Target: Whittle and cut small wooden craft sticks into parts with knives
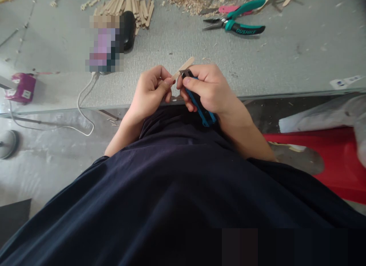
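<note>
Between thumb and fingers, my left hand (pixel 153 88) pinches the lower end of a wooden craft stick (pixel 187 63). The stick slants up to the right, over the table's front edge. My right hand (pixel 210 86) is wrapped round a black and blue utility knife (pixel 200 105), thumb near its head. The head of the knife lies against the stick, or very close to it, at about mid-length; the blade is too small to make out well. Part of the knife's handle is hidden by my right fingers.
Green-handled long-nose pliers (pixel 243 20) lie at the back, beside wood shavings (pixel 188 2). Bundled craft sticks (pixel 140 10) and a black object (pixel 129 31) are at back left. A white cable (pixel 78 102) hangs over the edge near a purple box (pixel 24 88). A red stool (pixel 337 159) stands right.
</note>
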{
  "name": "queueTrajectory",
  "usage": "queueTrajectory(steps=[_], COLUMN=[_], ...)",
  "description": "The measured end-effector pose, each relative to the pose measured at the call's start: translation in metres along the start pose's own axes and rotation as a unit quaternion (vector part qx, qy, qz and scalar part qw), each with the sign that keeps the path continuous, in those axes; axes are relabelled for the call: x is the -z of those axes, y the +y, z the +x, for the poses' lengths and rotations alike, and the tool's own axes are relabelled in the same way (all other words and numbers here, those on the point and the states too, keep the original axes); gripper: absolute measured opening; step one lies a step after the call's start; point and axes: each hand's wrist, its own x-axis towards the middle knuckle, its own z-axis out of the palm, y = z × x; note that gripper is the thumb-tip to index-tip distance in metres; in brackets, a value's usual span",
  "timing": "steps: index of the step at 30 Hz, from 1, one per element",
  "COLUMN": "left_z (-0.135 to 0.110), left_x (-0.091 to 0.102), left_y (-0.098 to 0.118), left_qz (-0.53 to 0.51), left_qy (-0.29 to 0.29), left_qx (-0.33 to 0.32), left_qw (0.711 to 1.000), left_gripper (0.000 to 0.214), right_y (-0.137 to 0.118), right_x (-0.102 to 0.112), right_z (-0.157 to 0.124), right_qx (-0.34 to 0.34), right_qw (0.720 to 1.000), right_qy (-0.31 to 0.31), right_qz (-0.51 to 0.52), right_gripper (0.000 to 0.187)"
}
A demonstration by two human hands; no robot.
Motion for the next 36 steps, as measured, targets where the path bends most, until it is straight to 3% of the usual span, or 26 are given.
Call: queueTrajectory(steps=[4, 25, 36], left_z=[0.001, -0.001, 0.000], left_x=[-0.001, 0.000, -0.002], left_y=[0.002, 0.001, 0.004], left_qz=[0.001, 0.028, -0.006], left_qy=[0.006, 0.008, 0.013], left_qx=[0.009, 0.012, 0.015], left_qw=[1.000, 1.000, 1.000], left_gripper=[0.045, 0.046, 0.044], right_y=[0.001, -0.011, -0.004], right_x=[-0.003, -0.003, -0.008], right_z=[0.000, -0.001, -0.004], right_qx=[0.002, -0.033, -0.020], right_qw=[1.000, 0.998, 0.999], right_qy=[0.024, -0.019, 0.040], right_qz=[-0.007, -0.047, -0.031], right_gripper=[0.018, 0.019, 0.016])
